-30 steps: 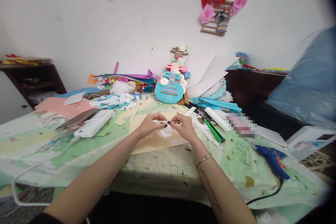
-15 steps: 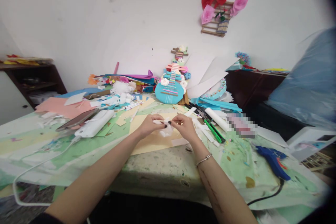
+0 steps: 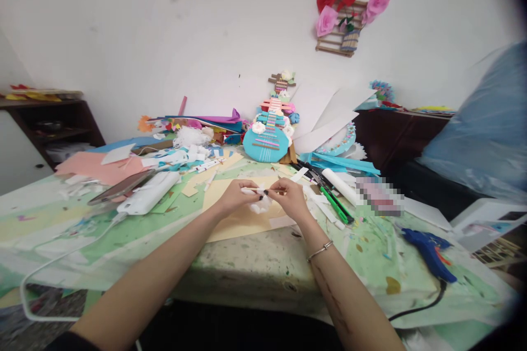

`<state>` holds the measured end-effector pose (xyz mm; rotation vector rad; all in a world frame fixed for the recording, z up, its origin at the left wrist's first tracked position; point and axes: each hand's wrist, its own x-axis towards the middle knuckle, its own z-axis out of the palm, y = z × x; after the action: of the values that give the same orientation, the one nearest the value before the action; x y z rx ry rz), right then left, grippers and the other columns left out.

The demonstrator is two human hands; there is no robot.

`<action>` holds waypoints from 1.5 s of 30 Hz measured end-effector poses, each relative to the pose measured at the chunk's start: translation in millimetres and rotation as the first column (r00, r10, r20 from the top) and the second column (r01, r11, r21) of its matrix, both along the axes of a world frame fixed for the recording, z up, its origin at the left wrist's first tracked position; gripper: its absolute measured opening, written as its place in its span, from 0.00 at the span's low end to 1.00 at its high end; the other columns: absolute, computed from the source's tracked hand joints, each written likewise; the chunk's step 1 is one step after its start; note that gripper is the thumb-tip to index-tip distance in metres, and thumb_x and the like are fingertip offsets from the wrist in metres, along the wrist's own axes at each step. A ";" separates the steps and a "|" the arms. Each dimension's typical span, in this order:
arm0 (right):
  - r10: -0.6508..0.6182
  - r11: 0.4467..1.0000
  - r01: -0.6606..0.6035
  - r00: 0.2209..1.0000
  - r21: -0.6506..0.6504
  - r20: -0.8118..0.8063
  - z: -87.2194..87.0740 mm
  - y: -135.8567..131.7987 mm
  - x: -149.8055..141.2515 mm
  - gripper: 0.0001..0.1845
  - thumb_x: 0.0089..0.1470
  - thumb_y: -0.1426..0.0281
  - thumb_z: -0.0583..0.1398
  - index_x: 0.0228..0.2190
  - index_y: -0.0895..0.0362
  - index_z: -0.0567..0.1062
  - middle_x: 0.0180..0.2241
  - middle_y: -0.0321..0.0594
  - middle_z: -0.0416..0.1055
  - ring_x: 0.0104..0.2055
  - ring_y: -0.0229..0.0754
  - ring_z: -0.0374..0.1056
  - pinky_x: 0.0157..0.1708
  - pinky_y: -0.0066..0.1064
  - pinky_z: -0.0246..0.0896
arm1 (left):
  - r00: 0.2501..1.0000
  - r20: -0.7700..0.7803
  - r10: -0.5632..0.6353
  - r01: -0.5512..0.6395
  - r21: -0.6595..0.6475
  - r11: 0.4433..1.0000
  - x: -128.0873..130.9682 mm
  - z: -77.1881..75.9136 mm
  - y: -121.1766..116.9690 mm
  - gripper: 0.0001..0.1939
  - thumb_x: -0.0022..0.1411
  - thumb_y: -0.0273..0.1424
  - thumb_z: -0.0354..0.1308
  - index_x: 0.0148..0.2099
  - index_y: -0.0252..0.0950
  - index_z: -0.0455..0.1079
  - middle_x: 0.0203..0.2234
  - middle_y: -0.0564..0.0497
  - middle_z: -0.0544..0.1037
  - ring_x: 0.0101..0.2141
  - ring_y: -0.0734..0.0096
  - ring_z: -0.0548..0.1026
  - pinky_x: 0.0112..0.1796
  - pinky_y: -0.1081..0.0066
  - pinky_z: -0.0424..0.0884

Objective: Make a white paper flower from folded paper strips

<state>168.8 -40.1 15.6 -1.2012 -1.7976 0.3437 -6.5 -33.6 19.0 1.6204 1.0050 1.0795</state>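
Note:
My left hand [image 3: 235,196] and my right hand [image 3: 291,197] meet over a beige sheet [image 3: 242,219] at the table's middle. Both pinch a small white paper piece [image 3: 260,204] between fingertips, with a thin white strip held across its top. The fingers of each hand are curled closed around it. A silver bracelet sits on my right wrist.
A blue craft guitar [image 3: 267,137] leans against the wall behind. Green pens and a white roll [image 3: 335,197] lie to the right, a blue glue gun [image 3: 428,249] further right. A white power bank [image 3: 148,193] and phone lie left, among paper scraps.
Both hands have stayed in place, with only small finger shifts on the white paper piece.

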 end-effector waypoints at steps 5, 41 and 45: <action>0.006 1.000 -0.007 1.000 -0.010 -0.027 0.4 0.7 0.6 0.06 0.44 0.67 0.61 0.22 0.57 0.73 0.27 0.37 0.71 0.29 0.37 0.66 0.34 0.31 0.58 | 1.000 0.014 -0.007 0.007 0.033 0.999 -1.0 -0.8 0.3 0.14 0.42 0.35 0.64 0.29 0.30 0.73 0.23 0.50 0.75 0.23 0.73 0.70 0.25 0.76 0.61; -0.063 0.997 0.063 0.998 -0.050 -0.014 0.0 1.6 4.6 0.16 0.42 0.57 0.61 0.20 0.57 0.70 0.19 0.34 0.69 0.24 0.36 0.64 0.28 0.27 0.54 | 0.999 0.030 0.012 -0.013 0.035 0.999 -0.8 -3.3 1.5 0.14 0.42 0.33 0.65 0.33 0.30 0.73 0.25 0.50 0.75 0.25 0.72 0.72 0.28 0.74 0.66; -0.059 0.997 0.058 0.998 -0.059 -0.030 -0.5 2.6 4.6 0.15 0.41 0.57 0.62 0.20 0.57 0.70 0.19 0.34 0.69 0.24 0.36 0.64 0.28 0.28 0.54 | 1.000 0.026 0.006 -0.007 0.069 0.998 -2.3 -4.4 2.7 0.15 0.42 0.35 0.64 0.33 0.30 0.73 0.26 0.49 0.76 0.26 0.70 0.72 0.28 0.74 0.66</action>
<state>173.4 -37.5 15.2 -1.2792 -1.7322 0.3810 -8.8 -31.0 14.7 1.6553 0.9664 1.1474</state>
